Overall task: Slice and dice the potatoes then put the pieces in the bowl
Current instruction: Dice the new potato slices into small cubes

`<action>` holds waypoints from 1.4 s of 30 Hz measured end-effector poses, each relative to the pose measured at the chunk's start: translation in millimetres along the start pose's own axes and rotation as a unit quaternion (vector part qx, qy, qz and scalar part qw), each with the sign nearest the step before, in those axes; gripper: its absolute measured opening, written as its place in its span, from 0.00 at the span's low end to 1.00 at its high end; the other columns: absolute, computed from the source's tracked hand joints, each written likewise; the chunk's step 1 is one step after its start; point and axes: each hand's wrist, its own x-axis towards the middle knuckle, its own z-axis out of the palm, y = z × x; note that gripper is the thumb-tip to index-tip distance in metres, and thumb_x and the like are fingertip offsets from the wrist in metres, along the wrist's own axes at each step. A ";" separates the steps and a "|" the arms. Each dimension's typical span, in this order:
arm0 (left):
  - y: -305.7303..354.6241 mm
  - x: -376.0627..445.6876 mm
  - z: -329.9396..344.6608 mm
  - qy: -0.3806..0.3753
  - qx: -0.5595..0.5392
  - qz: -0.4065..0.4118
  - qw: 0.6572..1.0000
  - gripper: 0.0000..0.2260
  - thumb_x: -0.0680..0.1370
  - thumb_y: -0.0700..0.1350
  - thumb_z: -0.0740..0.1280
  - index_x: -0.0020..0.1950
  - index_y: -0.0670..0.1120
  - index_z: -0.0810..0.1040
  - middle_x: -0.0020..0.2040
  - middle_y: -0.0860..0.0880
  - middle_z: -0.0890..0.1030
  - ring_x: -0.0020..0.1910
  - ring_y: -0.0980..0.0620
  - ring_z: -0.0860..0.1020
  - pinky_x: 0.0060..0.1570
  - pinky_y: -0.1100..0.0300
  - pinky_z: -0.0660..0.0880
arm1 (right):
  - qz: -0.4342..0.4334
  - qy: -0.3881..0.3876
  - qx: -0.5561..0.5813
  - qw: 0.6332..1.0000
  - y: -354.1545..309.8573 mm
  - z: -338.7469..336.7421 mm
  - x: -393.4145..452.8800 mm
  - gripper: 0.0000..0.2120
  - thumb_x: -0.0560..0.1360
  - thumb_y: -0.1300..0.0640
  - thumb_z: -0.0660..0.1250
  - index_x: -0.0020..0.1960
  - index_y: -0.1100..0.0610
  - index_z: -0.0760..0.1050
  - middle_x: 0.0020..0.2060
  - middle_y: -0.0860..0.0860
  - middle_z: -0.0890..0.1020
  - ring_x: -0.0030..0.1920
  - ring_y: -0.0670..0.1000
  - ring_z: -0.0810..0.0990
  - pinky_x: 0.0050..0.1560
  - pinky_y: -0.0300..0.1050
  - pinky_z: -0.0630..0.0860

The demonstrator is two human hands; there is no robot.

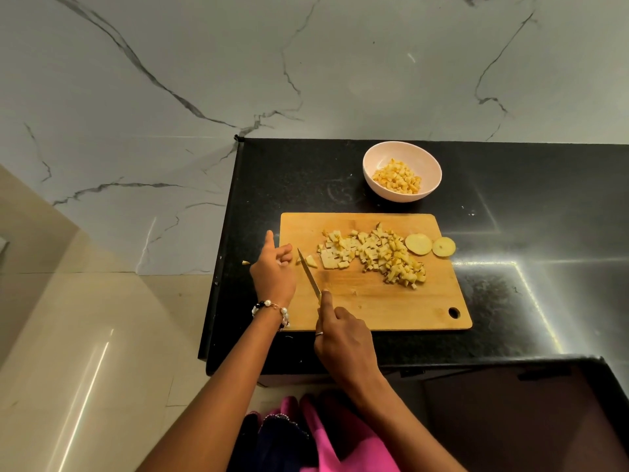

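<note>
A kitchen knife [309, 271] is gripped by the right hand [343, 345], blade angled forward-left; potato wedge [310, 261] lies beside the loosely open left hand [274, 272].

Bare counter [510, 206] right of board [374, 301] and bowl [402, 171], dice heap [377, 255] mid-board, wall [306, 63] close behind bowl

- Black speckled countertop [510, 185] carries everything.
- Wooden cutting board [391, 308] lies flat on it, under the fingers [325, 301].
- Pale bowl [374, 185] stands beyond the fingertips.
- One small potato scrap [245, 263] lies just left of the fingers.
</note>
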 end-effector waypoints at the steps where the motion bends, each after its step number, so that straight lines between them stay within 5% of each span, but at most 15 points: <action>1: 0.1 0.4 0.4 0.003 -0.002 -0.007 1.000 0.25 0.78 0.30 0.60 0.74 0.41 0.61 0.56 0.44 0.81 0.53 0.54 0.80 0.56 0.63 0.75 | -0.001 -0.001 -0.002 1.000 0.4 0.3 0.8 0.30 0.56 0.60 0.79 0.58 0.64 0.79 0.25 0.53 0.76 0.17 0.52 0.70 0.20 0.39 0.52; 11: 5.0 -0.9 3.6 0.001 0.035 -0.018 0.999 0.27 0.77 0.28 0.58 0.75 0.41 0.59 0.58 0.44 0.80 0.55 0.52 0.79 0.52 0.69 0.70 | 0.037 -0.009 -0.024 0.999 35.5 -2.5 15.4 0.30 0.61 0.63 0.76 0.63 0.65 0.75 0.30 0.56 0.79 0.20 0.55 0.73 0.19 0.42 0.58; 15: 4.1 -2.6 5.5 0.001 0.055 0.005 0.998 0.27 0.76 0.28 0.59 0.75 0.40 0.59 0.59 0.43 0.79 0.56 0.51 0.78 0.53 0.66 0.71 | 0.028 -0.020 0.028 0.999 42.6 -5.6 17.4 0.28 0.78 0.60 0.58 0.76 0.61 0.56 0.48 0.60 0.79 0.39 0.61 0.79 0.32 0.47 0.66; 19: 4.0 -3.4 7.3 -0.003 0.060 0.006 0.998 0.28 0.76 0.28 0.59 0.75 0.40 0.58 0.60 0.42 0.79 0.57 0.50 0.78 0.53 0.66 0.71 | 0.034 -0.016 0.005 0.999 51.3 -11.4 21.1 0.27 0.71 0.60 0.70 0.69 0.60 0.70 0.36 0.56 0.80 0.28 0.59 0.77 0.25 0.44 0.62; 23: 6.6 -3.7 10.1 0.000 0.066 0.014 0.998 0.26 0.77 0.31 0.60 0.75 0.40 0.60 0.59 0.43 0.79 0.59 0.48 0.76 0.55 0.64 0.70 | 0.032 0.044 0.078 0.995 70.6 -19.3 21.6 0.21 0.77 0.55 0.61 0.69 0.56 0.71 0.38 0.57 0.81 0.35 0.61 0.79 0.30 0.47 0.67; 27: 14.9 -8.2 18.0 -0.017 0.107 0.176 0.978 0.23 0.75 0.38 0.68 0.70 0.44 0.71 0.54 0.47 0.80 0.54 0.47 0.74 0.51 0.62 0.67 | 0.031 0.072 0.087 0.993 87.2 -31.8 22.1 0.21 0.74 0.50 0.57 0.63 0.54 0.77 0.34 0.54 0.82 0.34 0.58 0.79 0.28 0.46 0.67; 32: 36.1 2.2 33.8 -0.077 0.203 0.377 0.901 0.16 0.66 0.39 0.77 0.52 0.50 0.84 0.50 0.46 0.81 0.48 0.45 0.75 0.41 0.54 0.75 | -0.032 0.082 0.078 0.993 107.6 -45.1 26.7 0.18 0.73 0.49 0.60 0.59 0.51 0.80 0.31 0.50 0.80 0.36 0.55 0.76 0.29 0.44 0.64; 35: 41.8 14.1 39.8 -0.086 0.229 0.392 0.887 0.09 0.65 0.42 0.78 0.43 0.50 0.85 0.47 0.48 0.81 0.46 0.46 0.76 0.38 0.55 0.73 | -0.043 0.076 0.092 0.992 121.7 -54.8 30.4 0.18 0.73 0.49 0.61 0.58 0.53 0.80 0.30 0.52 0.80 0.36 0.56 0.74 0.31 0.46 0.64; 42: 44.7 23.6 47.5 -0.106 0.250 0.400 0.875 0.05 0.68 0.44 0.76 0.42 0.50 0.84 0.47 0.50 0.80 0.49 0.47 0.74 0.43 0.55 0.66 | -0.025 0.069 0.175 0.982 149.2 -69.0 31.7 0.18 0.72 0.48 0.63 0.58 0.53 0.81 0.30 0.51 0.81 0.38 0.50 0.70 0.36 0.45 0.65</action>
